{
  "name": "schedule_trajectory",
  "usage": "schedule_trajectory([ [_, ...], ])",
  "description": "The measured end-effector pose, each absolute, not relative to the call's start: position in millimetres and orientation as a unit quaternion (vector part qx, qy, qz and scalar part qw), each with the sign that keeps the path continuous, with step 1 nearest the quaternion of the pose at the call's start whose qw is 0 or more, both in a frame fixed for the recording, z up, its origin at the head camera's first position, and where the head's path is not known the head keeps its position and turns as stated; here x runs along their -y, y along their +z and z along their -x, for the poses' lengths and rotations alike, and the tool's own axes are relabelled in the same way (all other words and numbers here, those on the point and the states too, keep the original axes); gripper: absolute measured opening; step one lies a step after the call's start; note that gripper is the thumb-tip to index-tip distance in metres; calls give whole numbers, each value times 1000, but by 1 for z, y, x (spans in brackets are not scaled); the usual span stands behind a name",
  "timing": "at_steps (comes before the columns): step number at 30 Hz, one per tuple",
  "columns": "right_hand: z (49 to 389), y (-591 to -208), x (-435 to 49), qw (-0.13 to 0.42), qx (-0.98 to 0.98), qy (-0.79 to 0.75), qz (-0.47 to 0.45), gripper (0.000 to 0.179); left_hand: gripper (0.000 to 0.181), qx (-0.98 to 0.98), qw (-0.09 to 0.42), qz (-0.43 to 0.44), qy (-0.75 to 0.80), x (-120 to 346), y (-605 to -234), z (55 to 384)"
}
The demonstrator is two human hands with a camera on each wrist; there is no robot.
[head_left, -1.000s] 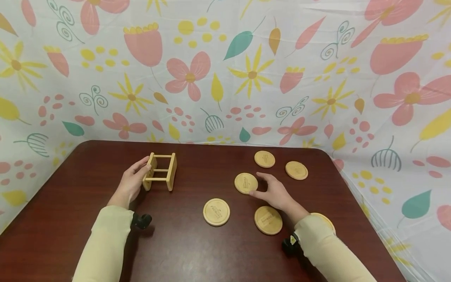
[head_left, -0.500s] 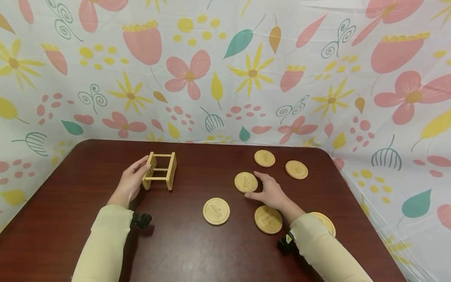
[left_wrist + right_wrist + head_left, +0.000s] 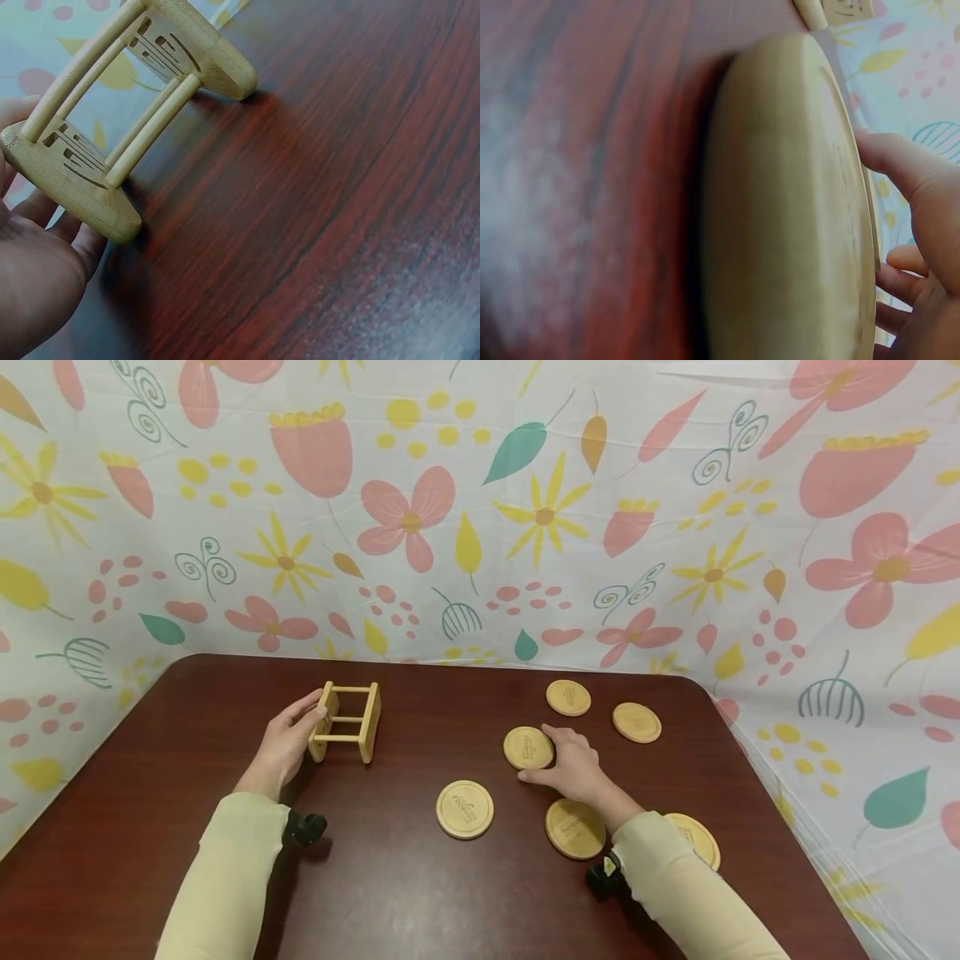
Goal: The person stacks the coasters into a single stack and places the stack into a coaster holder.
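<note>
Toward the far-left corner of the table point(image 3: 390, 893), the left hand point(image 3: 281, 745) grips the side of the rack point(image 3: 370, 724), probably to steady it. The right hand point(image 3: 577, 768) brackets a coaster point(image 3: 527, 748) toward the far-right corner (whether pinched, I cannot tell).

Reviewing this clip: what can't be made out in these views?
Head: part of rightmost coaster, behind right sleeve.
Head: fine print on leftmost coaster, too small.
Left wrist: upper part of rack, cut off by top edge.
Right wrist: some fingertips of right hand, behind nearest coaster; that coaster's lower part, cut off by bottom edge.
</note>
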State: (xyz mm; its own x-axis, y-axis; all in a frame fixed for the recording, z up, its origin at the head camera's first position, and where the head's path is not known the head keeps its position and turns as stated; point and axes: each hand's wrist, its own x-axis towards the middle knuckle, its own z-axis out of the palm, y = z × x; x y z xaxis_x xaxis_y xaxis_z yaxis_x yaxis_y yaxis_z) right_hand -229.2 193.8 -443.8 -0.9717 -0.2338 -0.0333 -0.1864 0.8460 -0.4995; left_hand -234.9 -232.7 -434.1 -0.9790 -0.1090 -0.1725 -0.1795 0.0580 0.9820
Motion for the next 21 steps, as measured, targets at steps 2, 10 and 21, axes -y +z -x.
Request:
schedule_trajectory([
  [2,230,-444,-193,46,-962,-249,106,98,55,-726,27,100,680,233,-434,235],
  [10,230,-442,-187,42,-967,-235,90,96,58,-740,30,88,667,234,-435,235],
  [21,229,-440,-182,47,-968,-237,66,96,58,-729,32,96,677,233,-435,234],
])
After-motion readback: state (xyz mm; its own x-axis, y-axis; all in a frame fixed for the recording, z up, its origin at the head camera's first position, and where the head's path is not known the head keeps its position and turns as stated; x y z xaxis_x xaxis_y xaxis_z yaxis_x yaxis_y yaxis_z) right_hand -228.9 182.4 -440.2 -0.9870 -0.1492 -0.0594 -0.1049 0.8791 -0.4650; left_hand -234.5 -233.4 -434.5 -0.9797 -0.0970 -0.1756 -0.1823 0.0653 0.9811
